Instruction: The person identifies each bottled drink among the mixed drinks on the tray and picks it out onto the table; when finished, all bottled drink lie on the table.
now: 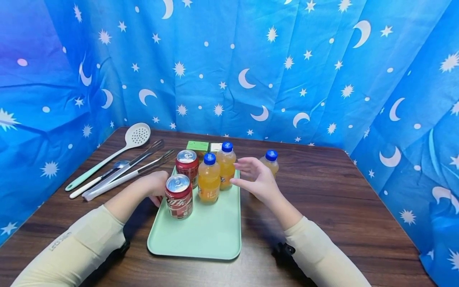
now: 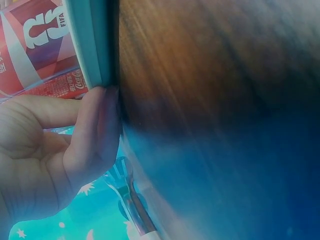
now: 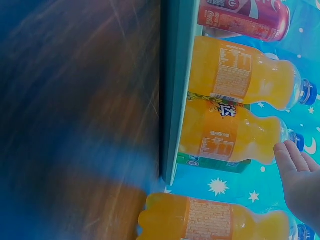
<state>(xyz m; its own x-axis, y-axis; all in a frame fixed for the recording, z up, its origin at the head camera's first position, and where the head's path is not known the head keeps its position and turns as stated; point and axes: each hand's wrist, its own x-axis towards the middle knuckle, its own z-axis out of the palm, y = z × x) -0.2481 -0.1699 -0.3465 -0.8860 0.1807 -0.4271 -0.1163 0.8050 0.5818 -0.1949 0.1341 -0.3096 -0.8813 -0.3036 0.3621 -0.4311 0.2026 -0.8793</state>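
My left hand (image 1: 155,186) pinches the left rim of a light green tray (image 1: 206,239); the left wrist view shows thumb and fingers (image 2: 87,130) meeting at its edge. On the tray stand two red Coca-Cola cans, the nearer one (image 1: 179,203) beside that hand and the other can (image 1: 187,165) behind. To their right are two orange soda bottles with blue caps, a front bottle (image 1: 209,181) and a rear bottle (image 1: 226,165). Relaxed and holding nothing, my right hand (image 1: 261,182) has its fingertips right by the rear bottle, near its cap in the right wrist view.
A third orange soda bottle (image 1: 271,162) stands on the wooden table (image 1: 322,207), beyond my right hand. Small green boxes (image 1: 198,146) sit behind the cans. At the left lie a slotted skimmer (image 1: 138,135), tongs (image 1: 122,171) and other utensils. A blue star-patterned curtain (image 1: 222,59) surrounds the table.
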